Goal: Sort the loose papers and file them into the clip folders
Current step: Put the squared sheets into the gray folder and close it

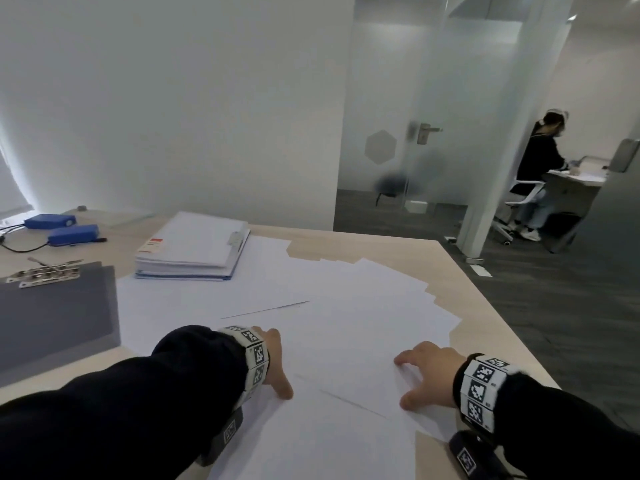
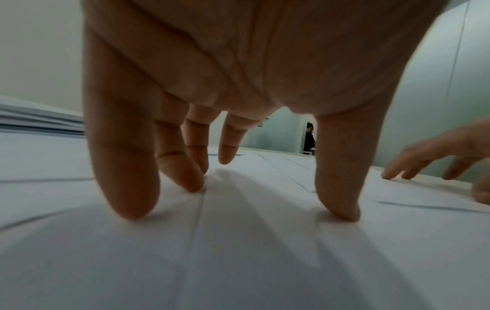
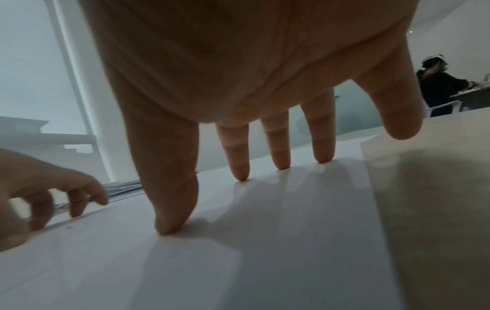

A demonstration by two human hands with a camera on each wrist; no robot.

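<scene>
A pale wood worktop [image 1: 460, 271] fills the lower part of the head view, set against a plain white wall [image 1: 173, 98], with a frosted glass door [image 1: 398, 133] and grey carpet [image 1: 554, 306] toward 2 o'clock, where another person [image 1: 540, 157] sits at a separate desk. Loose white papers [image 1: 346, 299] lie fanned and overlapping across the middle of the worktop. At 11 o'clock from them a thick clip folder [image 1: 197, 247] lies flat, filled with sheets, its near edge on the papers. At 9 o'clock a grey clip folder [image 1: 59, 306] lies open with its metal clip [image 1: 45, 271] at the far end. Two blue boxes [image 1: 62, 228] with cables sit at the far 10 o'clock corner. The left hand [image 1: 273, 362] rests on the papers with its grip open: in the left wrist view the fingers [image 2: 127, 167] are spread and nearly straight, the thumb tip and most fingertips touching the top sheet, one finger lifted just clear. The right hand [image 1: 426, 375] lies at 3 o'clock from it, also on the papers near their right edge, grip open; the right wrist view shows its thumb and three fingertips [image 3: 278, 155] pressed on a sheet while the little finger hangs above bare worktop. Both palms are arched above the sheets, neither hand holding anything, and both dark-sleeved forearms reach in from the near edge with tag-marked bands at the wrists.
</scene>
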